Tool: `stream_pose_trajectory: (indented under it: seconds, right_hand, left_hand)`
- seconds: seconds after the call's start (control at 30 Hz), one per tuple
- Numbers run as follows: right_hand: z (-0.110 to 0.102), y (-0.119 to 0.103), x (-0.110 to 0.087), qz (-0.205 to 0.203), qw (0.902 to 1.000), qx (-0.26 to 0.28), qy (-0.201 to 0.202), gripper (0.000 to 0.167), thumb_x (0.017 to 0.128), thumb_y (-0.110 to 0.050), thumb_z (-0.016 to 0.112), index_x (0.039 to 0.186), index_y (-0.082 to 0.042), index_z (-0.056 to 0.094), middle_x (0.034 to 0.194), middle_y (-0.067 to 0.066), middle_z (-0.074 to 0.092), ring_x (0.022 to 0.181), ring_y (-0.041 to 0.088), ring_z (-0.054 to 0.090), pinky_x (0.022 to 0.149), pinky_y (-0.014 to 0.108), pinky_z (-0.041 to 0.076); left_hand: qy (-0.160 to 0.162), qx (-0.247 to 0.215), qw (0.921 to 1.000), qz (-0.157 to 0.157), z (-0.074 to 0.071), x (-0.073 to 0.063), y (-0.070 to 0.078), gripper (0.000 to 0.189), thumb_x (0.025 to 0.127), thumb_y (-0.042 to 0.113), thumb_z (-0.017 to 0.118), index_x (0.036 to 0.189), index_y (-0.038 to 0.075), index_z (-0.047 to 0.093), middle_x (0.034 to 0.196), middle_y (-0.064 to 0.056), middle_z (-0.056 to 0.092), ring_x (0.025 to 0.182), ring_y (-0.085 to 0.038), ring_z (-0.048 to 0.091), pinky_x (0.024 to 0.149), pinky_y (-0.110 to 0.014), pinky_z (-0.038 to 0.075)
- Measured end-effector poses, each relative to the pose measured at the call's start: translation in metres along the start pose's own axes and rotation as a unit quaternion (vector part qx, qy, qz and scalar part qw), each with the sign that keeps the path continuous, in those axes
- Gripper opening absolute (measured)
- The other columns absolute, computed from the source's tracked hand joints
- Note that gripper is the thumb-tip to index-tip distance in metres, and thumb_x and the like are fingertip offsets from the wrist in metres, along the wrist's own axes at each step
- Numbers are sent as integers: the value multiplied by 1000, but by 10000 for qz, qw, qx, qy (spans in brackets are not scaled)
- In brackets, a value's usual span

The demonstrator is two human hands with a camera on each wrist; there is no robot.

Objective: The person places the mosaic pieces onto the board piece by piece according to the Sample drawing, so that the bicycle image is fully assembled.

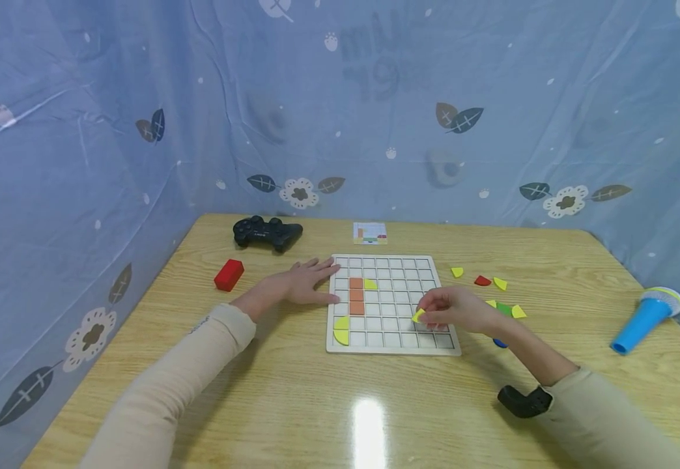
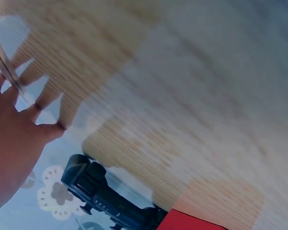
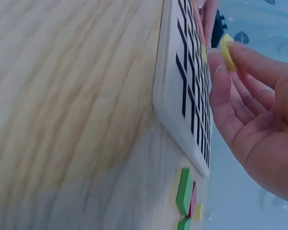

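Note:
Thumb and fingers of my right hand (image 1: 454,309) pinch a yellow quarter-circle tile (image 1: 419,315) over the lower right of a white grid board (image 1: 393,352). The right wrist view also has this yellow tile (image 3: 227,52) held above the board's surface. My left hand (image 1: 307,284) lies spread, its fingertips at the board's left edge. On the grid, a column of orange square tiles (image 1: 356,295) has a yellow tile (image 1: 370,284) beside its top. Two more yellow tiles (image 1: 341,331) sit at the lower left, one above the other.
Loose yellow, red (image 1: 482,281), green (image 1: 503,309) and blue (image 1: 499,342) pieces lie right of the board. A patterned card (image 1: 369,233) is behind it. A black game controller (image 1: 266,232) and red block (image 1: 229,275) stand left, a blue toy microphone (image 1: 647,320) far right.

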State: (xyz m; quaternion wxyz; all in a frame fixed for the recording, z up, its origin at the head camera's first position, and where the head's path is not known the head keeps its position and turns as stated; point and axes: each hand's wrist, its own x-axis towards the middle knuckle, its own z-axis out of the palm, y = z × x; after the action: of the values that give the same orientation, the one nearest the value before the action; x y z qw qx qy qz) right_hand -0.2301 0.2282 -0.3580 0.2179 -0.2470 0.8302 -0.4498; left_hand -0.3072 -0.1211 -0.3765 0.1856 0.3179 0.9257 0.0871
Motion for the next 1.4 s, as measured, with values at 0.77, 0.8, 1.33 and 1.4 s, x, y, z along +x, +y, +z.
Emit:
stream_pose_trajectory:
  seconds: [0.77, 0.8, 1.33, 1.4]
  right_hand:
    - [46, -27, 49, -246, 9964, -103, -809, 17, 93, -13, 64, 102, 0, 70, 77, 6, 68, 66, 18, 62, 61, 29, 53]
    - [49, -28, 51, -207, 9965, -79, -802, 17, 92, -12, 64, 102, 0, 70, 77, 6, 68, 67, 18, 64, 63, 30, 54]
    - [69, -38, 65, -40, 9975, -211, -672, 12, 91, -13, 66, 94, -3, 72, 69, 6, 67, 60, 17, 65, 55, 30, 54]
    - [71, -39, 66, -67, 9975, -281, -649, 11, 91, -13, 66, 92, -4, 72, 68, 5, 66, 58, 16, 64, 54, 29, 53]
  left_hand:
    - [-37, -16, 10000, -53, 2, 4, -2, 84, 92, 65, 43, 155, 23, 6, 159, 0, -3, 143, -30, 0, 111, -56, 2]
    - [-40, -1, 10000, -64, 2, 4, -2, 84, 91, 65, 42, 155, 24, 6, 159, 0, -3, 144, -30, 0, 111, -55, 2]
    - [-45, 41, 9998, -188, -1, 2, 1, 85, 91, 67, 41, 155, 24, 6, 159, 1, -3, 143, -30, -1, 111, -54, 2]
    - [-58, 37, 9998, -191, -2, 1, 1, 85, 91, 67, 41, 155, 25, 6, 159, 1, -3, 143, -30, -1, 111, -54, 2]
